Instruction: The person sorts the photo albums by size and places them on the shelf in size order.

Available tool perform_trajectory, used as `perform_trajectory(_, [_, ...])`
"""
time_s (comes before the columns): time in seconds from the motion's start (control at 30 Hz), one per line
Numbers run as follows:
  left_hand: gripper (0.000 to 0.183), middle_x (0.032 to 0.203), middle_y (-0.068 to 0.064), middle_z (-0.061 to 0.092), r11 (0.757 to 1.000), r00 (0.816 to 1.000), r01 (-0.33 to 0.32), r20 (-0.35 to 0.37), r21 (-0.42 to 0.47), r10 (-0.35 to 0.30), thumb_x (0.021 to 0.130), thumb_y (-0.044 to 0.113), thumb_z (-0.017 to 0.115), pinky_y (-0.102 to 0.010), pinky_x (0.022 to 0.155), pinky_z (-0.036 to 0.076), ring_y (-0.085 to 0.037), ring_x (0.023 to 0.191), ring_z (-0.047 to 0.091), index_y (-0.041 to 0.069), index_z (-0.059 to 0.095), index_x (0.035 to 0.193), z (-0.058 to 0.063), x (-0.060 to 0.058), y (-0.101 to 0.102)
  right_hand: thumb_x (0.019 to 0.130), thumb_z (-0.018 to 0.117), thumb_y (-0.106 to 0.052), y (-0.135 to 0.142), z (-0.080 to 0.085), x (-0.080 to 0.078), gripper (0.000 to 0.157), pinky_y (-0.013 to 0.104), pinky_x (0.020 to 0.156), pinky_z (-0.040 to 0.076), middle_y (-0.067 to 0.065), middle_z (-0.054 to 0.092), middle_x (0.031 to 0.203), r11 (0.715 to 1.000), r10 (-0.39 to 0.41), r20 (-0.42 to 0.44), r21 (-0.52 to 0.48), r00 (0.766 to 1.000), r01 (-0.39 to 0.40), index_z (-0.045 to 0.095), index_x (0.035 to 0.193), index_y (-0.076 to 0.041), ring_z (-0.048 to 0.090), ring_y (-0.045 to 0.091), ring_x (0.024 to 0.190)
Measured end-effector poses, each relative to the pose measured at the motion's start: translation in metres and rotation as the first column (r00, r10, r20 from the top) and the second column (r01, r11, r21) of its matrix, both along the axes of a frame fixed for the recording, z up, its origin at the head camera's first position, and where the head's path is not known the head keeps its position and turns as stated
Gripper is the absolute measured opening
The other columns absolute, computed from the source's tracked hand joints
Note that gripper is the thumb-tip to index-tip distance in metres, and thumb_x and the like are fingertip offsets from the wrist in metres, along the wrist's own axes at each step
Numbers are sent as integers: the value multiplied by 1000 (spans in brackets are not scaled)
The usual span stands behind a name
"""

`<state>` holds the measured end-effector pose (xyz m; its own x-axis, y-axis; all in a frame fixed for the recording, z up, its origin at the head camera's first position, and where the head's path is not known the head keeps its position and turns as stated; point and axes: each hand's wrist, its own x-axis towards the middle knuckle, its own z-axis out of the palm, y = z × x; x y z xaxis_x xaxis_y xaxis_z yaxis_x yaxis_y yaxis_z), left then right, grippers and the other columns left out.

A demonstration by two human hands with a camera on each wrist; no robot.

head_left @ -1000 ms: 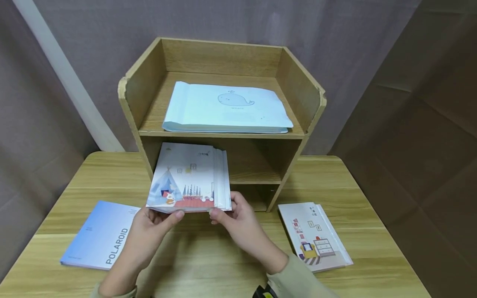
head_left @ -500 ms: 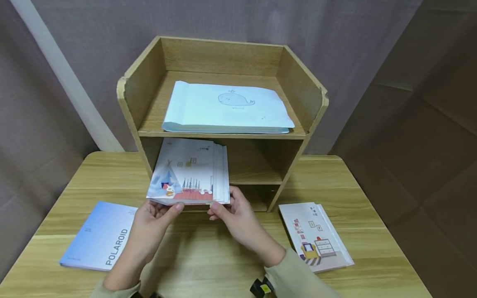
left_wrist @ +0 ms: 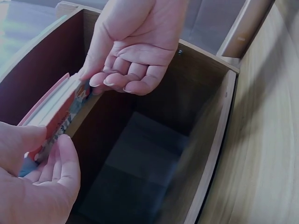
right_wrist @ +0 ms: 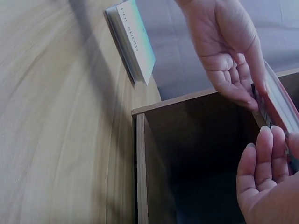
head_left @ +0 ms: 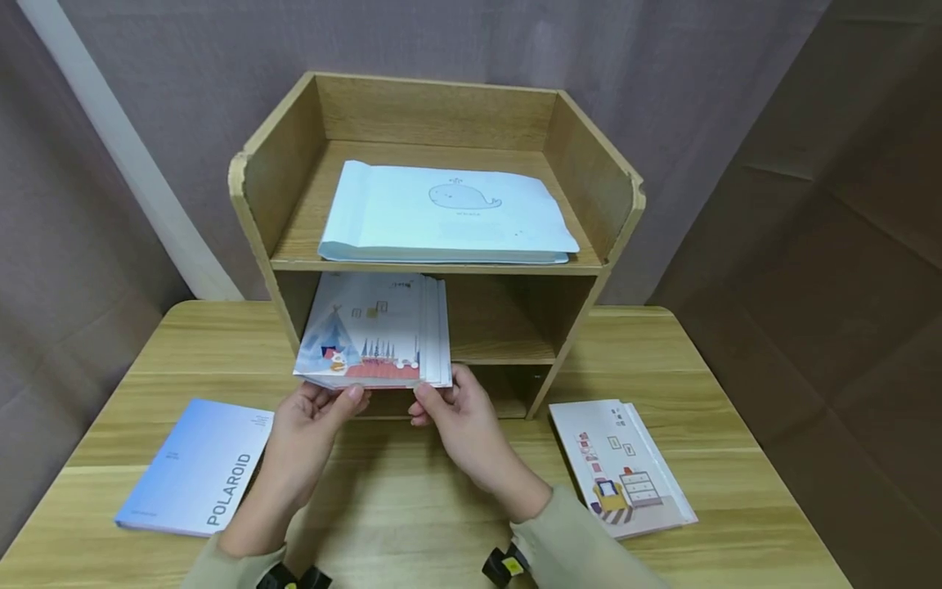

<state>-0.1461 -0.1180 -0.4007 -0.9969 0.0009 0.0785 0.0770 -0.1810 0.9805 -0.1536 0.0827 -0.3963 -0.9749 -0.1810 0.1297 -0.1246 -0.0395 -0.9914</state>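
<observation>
Both hands pinch the near edge of an album [head_left: 368, 327] with a tent picture on its cover. My left hand [head_left: 311, 433] holds its left part, thumb on top and fingers beneath. On the right part, my right hand [head_left: 464, 429] grips in the same way. The album's far portion lies inside the middle compartment of a wooden shelf [head_left: 508, 315], against the left side; its near edge juts out in front. In the left wrist view the album's page edges [left_wrist: 51, 105] show between the two hands. Its far end is hidden under the upper board.
A pale blue whale album [head_left: 449, 213] lies on the shelf's top level. On the table [head_left: 412, 523], a blue POLAROID album [head_left: 199, 466] lies at left and a white album with a drawer picture [head_left: 621, 466] at right. A lower compartment [right_wrist: 201, 154] opens beneath the hands.
The tent-picture album has slid farther into the middle compartment, away from me. Both hands have moved forward with it, keeping their grip. The other albums stay where they were.
</observation>
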Motion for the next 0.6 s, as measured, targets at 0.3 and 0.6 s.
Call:
perform_trajectory(0.3, [42, 108, -20, 67, 999, 999, 0, 39, 48, -2, 96, 22, 61, -35, 88, 53, -24, 95, 68, -11, 52, 120, -8, -13, 6, 98, 58, -31, -4, -2, -8, 32, 38, 77, 58, 13, 65, 84, 998, -53, 109, -14, 993, 55, 59, 111, -1, 65, 31, 83])
perform_trajectory(0.6, [41, 95, -13, 71, 992, 994, -84, 81, 89, 77, 95, 25, 62, -37, 86, 55, -21, 87, 69, -12, 56, 110, -4, -22, 14, 94, 60, -42, -7, -1, -17, 46, 42, 80, 57, 11, 65, 83, 993, -110, 188, -29, 976, 118, 59, 108, 2, 65, 20, 75])
